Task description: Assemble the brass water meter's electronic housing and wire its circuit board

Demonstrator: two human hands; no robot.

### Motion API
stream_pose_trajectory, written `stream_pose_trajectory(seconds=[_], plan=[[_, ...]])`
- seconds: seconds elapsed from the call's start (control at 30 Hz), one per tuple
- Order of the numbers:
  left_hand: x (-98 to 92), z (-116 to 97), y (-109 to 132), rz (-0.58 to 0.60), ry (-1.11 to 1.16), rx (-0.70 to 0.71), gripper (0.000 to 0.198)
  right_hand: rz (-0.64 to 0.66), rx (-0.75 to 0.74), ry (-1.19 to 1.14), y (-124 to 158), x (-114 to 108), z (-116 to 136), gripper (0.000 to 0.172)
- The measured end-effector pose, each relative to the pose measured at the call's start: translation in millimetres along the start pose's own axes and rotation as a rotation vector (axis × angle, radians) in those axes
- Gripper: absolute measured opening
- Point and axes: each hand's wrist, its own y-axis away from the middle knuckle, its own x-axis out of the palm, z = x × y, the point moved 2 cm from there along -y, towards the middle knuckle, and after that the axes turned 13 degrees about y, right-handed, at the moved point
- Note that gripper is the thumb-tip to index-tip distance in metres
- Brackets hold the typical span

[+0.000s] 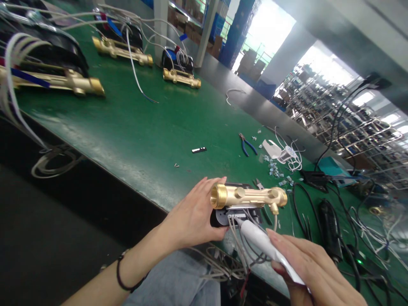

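Note:
My left hand (197, 212) is wrapped round the black housing of a brass pipe fitting (255, 196), a meter-like unit with a threaded end facing left. Several grey cables run out of the housing's underside and hang below the bench edge. In my right hand (312, 263) is a white squeeze tube (261, 242), pinched between thumb and fingers. Its narrow nozzle points at the spot where the cables enter the housing; whether it touches there I cannot tell. Part of the housing is hidden behind the brass body and my fingers.
Similar brass units with cables (181, 78) stand along the far left of the green bench (143, 131). Blue-handled cutters (247, 144), a small black strip (199, 150), screws (176, 165) and clear scraps (274, 168) lie beyond my hands. A black cylindrical tool (330, 229) and black cords are at right.

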Motion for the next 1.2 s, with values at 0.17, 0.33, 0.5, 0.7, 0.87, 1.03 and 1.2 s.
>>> stream_pose_trajectory(seconds=[0.17, 0.33, 0.5, 0.7, 0.87, 1.03, 1.2], plan=[[-0.2, -1, 0, -0.013, 0.0, 0.003, 0.073, 0.026, -0.093, 0.009, 3, -1, -4, 0.03], [0.0, -1, 0, -0.007, 0.0, 0.001, 0.073, 0.03, -0.016, 0.017, 3, -1, -1, 0.03], [1.0, 0, 0, -0.005, -0.007, 0.007, 0.072, 0.001, -0.032, 0.005, 3, 0, 0, 0.029], [0.3, 0, 1, -0.015, 0.011, 0.007, 0.075, -0.002, -0.031, 0.012, 2, 0, -3, 0.03], [0.5, 1, 1, -0.017, 0.019, 0.003, 0.074, -0.032, 0.006, 0.017, 3, 1, -2, 0.03], [0.4, 1, 0, -0.004, 0.005, -0.001, 0.073, -0.044, 0.035, -0.004, 0, 3, 2, 0.027], [0.2, 1, 1, 0.003, -0.006, -0.005, 0.077, -0.098, 0.191, -0.052, -2, 5, 11, 0.025]])
